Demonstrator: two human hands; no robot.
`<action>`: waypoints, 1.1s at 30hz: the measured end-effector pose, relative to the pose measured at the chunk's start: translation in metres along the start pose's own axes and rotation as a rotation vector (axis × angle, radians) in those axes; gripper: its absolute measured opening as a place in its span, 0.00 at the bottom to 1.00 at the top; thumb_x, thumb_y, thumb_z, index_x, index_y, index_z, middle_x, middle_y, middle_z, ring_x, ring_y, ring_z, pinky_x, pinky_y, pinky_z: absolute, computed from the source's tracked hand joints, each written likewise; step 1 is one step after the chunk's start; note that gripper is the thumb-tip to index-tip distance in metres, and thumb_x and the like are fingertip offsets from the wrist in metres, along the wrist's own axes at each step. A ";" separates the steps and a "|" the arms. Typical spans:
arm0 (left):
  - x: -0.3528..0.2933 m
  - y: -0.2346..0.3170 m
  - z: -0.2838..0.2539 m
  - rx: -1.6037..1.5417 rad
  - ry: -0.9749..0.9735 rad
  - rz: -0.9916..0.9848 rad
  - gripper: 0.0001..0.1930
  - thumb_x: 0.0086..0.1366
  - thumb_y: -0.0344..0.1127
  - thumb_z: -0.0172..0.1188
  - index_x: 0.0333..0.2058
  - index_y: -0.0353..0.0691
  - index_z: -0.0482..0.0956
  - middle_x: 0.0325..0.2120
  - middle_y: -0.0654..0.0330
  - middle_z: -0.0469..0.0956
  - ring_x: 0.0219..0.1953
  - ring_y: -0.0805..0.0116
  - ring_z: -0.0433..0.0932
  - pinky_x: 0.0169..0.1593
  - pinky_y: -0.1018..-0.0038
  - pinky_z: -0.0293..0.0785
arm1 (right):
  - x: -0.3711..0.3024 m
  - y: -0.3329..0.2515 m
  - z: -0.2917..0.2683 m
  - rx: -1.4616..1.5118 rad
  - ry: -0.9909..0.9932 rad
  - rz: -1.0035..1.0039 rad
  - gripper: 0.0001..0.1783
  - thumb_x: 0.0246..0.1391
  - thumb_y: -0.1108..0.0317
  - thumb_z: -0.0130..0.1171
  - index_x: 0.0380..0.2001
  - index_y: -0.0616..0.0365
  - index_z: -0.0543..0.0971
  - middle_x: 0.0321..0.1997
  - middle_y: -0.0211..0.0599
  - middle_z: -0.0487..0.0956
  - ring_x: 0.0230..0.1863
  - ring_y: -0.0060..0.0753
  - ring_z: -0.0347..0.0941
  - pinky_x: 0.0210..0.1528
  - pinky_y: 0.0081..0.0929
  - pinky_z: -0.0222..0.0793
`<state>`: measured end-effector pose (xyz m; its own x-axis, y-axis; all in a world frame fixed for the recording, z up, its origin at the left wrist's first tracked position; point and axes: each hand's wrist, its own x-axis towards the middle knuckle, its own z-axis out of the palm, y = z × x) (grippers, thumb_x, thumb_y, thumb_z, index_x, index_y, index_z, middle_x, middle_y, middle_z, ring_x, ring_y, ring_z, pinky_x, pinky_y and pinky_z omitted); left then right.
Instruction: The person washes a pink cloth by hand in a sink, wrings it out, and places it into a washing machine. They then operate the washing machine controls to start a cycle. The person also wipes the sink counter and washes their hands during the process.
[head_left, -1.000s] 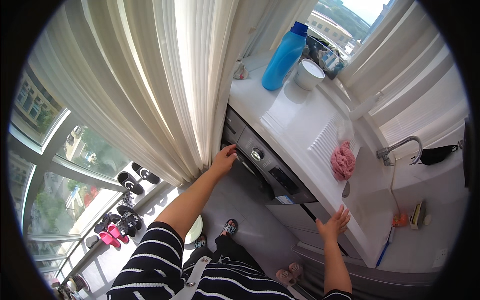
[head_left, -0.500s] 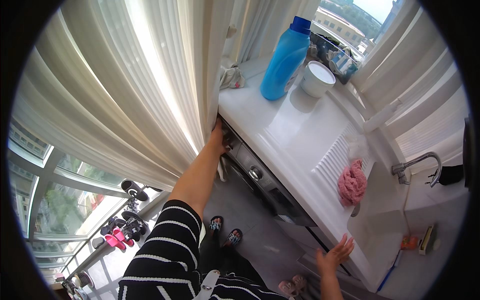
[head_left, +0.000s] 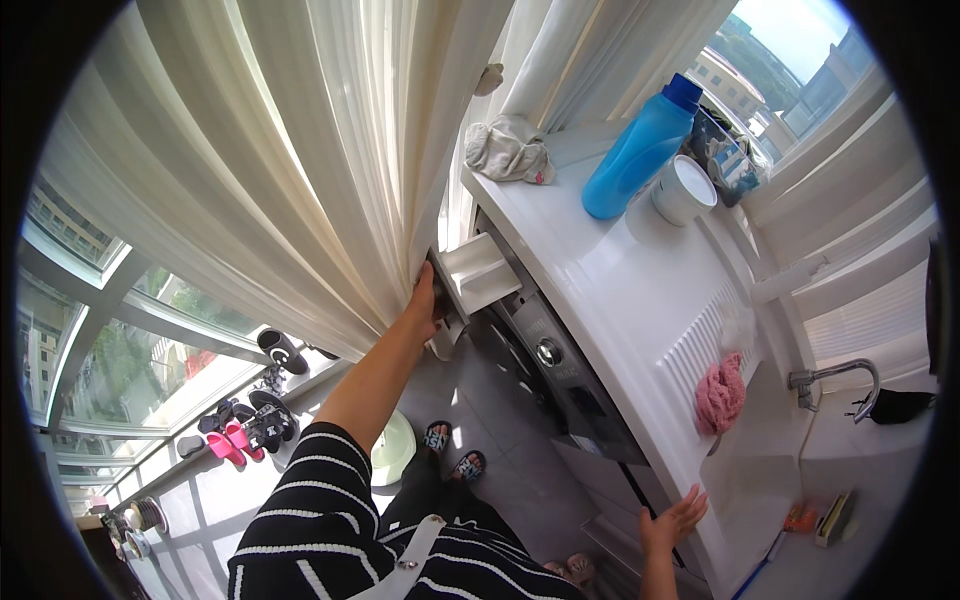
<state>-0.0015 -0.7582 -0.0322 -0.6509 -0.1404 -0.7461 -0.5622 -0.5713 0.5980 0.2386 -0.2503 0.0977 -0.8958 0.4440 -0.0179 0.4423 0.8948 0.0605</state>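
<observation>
My left hand [head_left: 426,303] grips the front of a white detergent drawer [head_left: 482,273], which sticks out from the grey washing machine [head_left: 560,366] under the counter. The hand's fingertips are partly hidden behind the drawer front. Lower right, my right hand [head_left: 672,518] lies on the front edge of the white counter [head_left: 600,275], fingers stretched out and holding nothing. A blue detergent bottle [head_left: 640,150] with a dark blue cap stands upright on the counter beside a white lidded tub [head_left: 684,190].
A long pale curtain [head_left: 300,150] hangs beside my left arm. A grey-white cloth [head_left: 508,150] lies on the counter's far corner. A pink cloth [head_left: 720,395] rests on the ribbed washboard by the sink, near the faucet [head_left: 838,376]. A pale green basin [head_left: 395,450] stands by my feet.
My left hand has pulled the detergent drawer out of the washing machine, toward the curtain. My right hand stays at the counter edge. The view has shifted, showing the green basin more.
</observation>
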 end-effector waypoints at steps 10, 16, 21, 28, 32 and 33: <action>-0.016 -0.003 -0.020 0.004 -0.009 0.044 0.42 0.55 0.76 0.41 0.64 0.61 0.53 0.58 0.51 0.63 0.58 0.50 0.62 0.61 0.40 0.33 | 0.003 0.006 0.008 -0.037 -0.003 0.016 0.65 0.31 0.62 0.72 0.67 0.51 0.40 0.71 0.50 0.35 0.71 0.59 0.30 0.62 0.65 0.43; -0.031 0.004 -0.020 0.038 0.048 0.083 0.41 0.57 0.72 0.46 0.65 0.62 0.49 0.56 0.52 0.65 0.55 0.52 0.65 0.59 0.38 0.39 | 0.003 0.008 0.014 -0.027 0.032 -0.009 0.64 0.31 0.62 0.71 0.67 0.54 0.40 0.71 0.52 0.35 0.71 0.60 0.29 0.62 0.66 0.42; -0.039 0.013 -0.021 0.010 0.131 0.279 0.46 0.57 0.60 0.59 0.66 0.56 0.42 0.51 0.55 0.69 0.46 0.59 0.71 0.50 0.53 0.58 | 0.004 0.005 0.011 -0.060 -0.008 0.034 0.64 0.31 0.61 0.71 0.67 0.54 0.40 0.71 0.53 0.35 0.71 0.60 0.29 0.62 0.64 0.42; -0.005 0.014 0.030 -0.041 0.040 0.252 0.47 0.56 0.51 0.64 0.66 0.50 0.43 0.43 0.61 0.74 0.36 0.66 0.74 0.45 0.63 0.61 | 0.005 0.008 0.021 -0.081 0.045 0.005 0.65 0.30 0.60 0.71 0.67 0.56 0.39 0.71 0.54 0.35 0.71 0.60 0.31 0.63 0.60 0.43; 0.014 0.016 0.070 -0.045 -0.036 0.265 0.40 0.61 0.44 0.60 0.66 0.51 0.46 0.40 0.62 0.74 0.35 0.69 0.75 0.42 0.67 0.63 | 0.006 0.010 0.021 -0.084 0.060 -0.017 0.66 0.29 0.58 0.71 0.67 0.57 0.39 0.71 0.54 0.36 0.70 0.60 0.32 0.63 0.60 0.43; 0.029 0.013 0.074 -0.067 -0.057 0.308 0.38 0.62 0.42 0.59 0.65 0.51 0.47 0.40 0.62 0.74 0.36 0.69 0.75 0.41 0.68 0.64 | 0.007 0.009 0.020 -0.079 0.068 -0.025 0.66 0.29 0.57 0.71 0.67 0.58 0.39 0.71 0.54 0.36 0.70 0.60 0.32 0.63 0.61 0.43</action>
<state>-0.0656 -0.7096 -0.0241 -0.8137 -0.2704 -0.5146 -0.3008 -0.5616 0.7708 0.2374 -0.2379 0.0780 -0.9085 0.4152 0.0474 0.4177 0.8979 0.1394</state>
